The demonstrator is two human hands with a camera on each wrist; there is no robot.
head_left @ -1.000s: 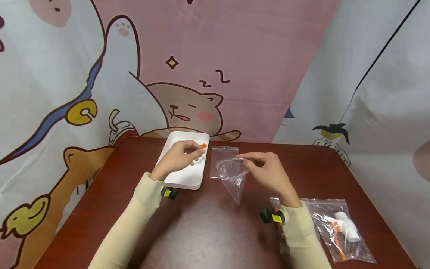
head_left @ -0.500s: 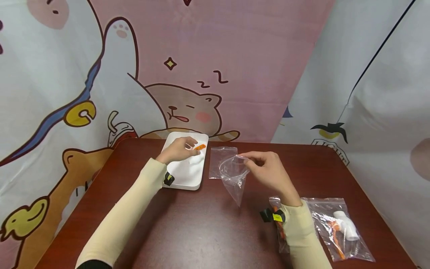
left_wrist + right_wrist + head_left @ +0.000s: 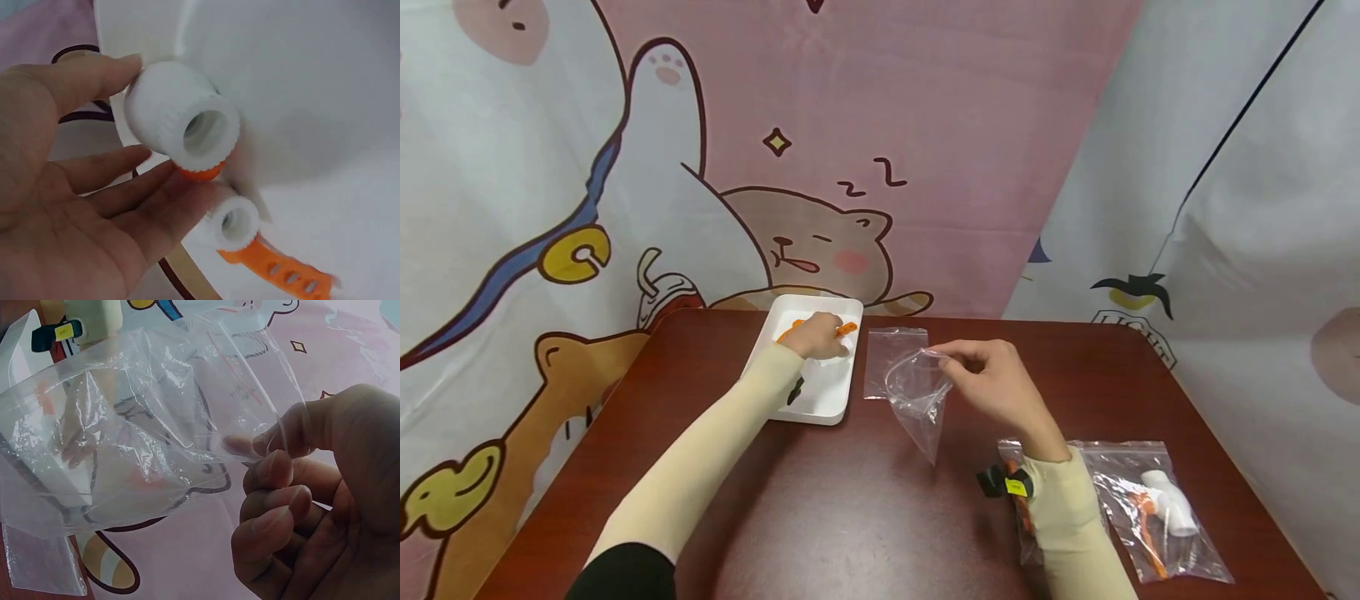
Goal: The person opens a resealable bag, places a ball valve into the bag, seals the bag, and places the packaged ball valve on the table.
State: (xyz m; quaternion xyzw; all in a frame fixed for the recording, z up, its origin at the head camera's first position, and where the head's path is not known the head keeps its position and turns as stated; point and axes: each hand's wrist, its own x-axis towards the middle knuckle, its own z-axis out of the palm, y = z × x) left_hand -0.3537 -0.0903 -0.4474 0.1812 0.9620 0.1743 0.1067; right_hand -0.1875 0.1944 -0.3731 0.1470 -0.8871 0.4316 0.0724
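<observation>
My left hand [image 3: 814, 336] reaches down into a white tray [image 3: 820, 407]. In the left wrist view its thumb and fingertips stand around a white plastic fitting [image 3: 153, 106] with a ribbed collar and some orange below it. The thumb tip lies against or very close to the fitting; a firm grip is not visible. A second white fitting [image 3: 248, 215], with an orange strap with holes [image 3: 284, 272], lies beside the fingers. My right hand [image 3: 1000, 383] pinches the rim of a clear zip-lock bag [image 3: 919, 404], which hangs with its mouth spread.
Another flat clear zip-lock bag [image 3: 880, 367] lies on the brown table [image 3: 850, 517] behind the held one. At the right, a filled bag [image 3: 1161, 533] contains a white fitting and an orange strip. One more bag with orange [image 3: 1011, 458] lies partly under the right forearm.
My left hand has moved forward and down into the tray, to the fittings. The right hand keeps holding the bag in nearly the same place.
</observation>
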